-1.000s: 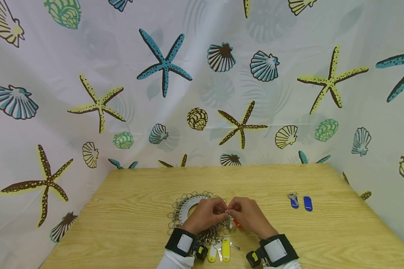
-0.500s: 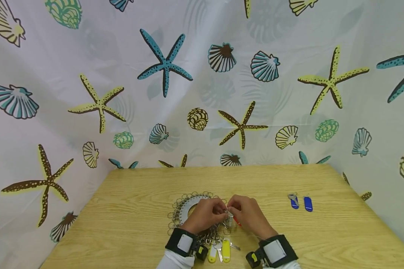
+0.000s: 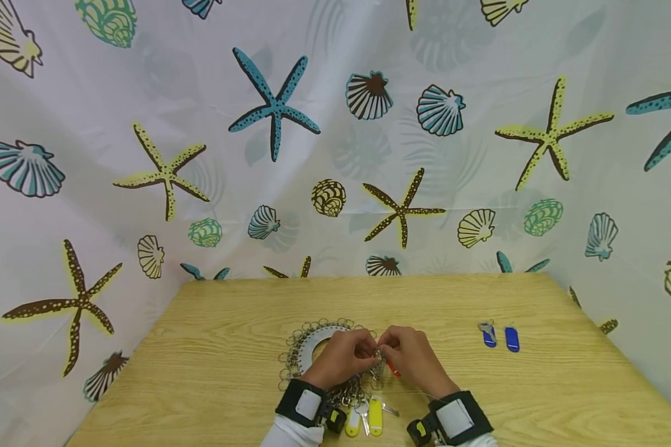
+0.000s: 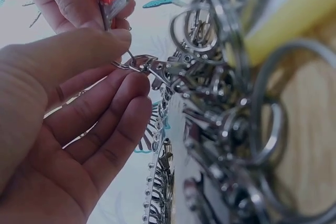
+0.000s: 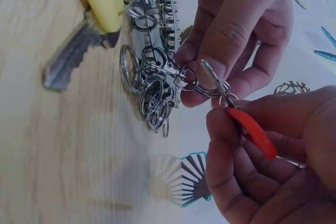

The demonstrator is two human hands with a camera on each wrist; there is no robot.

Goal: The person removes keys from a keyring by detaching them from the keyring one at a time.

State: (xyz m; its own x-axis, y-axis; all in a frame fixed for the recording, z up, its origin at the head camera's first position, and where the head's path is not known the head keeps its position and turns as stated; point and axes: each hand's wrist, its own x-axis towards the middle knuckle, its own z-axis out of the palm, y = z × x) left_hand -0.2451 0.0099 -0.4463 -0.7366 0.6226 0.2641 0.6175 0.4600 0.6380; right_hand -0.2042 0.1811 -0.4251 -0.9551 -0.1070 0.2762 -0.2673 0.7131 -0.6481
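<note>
In the head view both hands meet fingertip to fingertip over the right side of a round white ring plate point(image 3: 307, 351) edged with metal clasps and split rings. My left hand point(image 3: 340, 357) pinches a split ring point(image 4: 126, 65) between thumb and fingers; that ring hangs from a swivel clasp point(image 5: 167, 70). Between the right hand's point(image 3: 412, 357) thumb and fingers is a red key tag point(image 5: 254, 132). A silver key point(image 5: 212, 74) and a small ring sit at the tag's end, right against the left thumb. Fingers partly cover where the rings meet.
Two yellow key tags point(image 3: 375, 415) with keys point(image 3: 365, 417) lie at the plate's near side. Farther right on the wooden table point(image 3: 229, 397) are two blue tags point(image 3: 511, 339), one with a key point(image 3: 487, 329) over it. A patterned curtain point(image 3: 335, 136) rises behind.
The right hand rose slightly, then came back down, and the key at the fingertips has turned. The left hand keeps its place.
</note>
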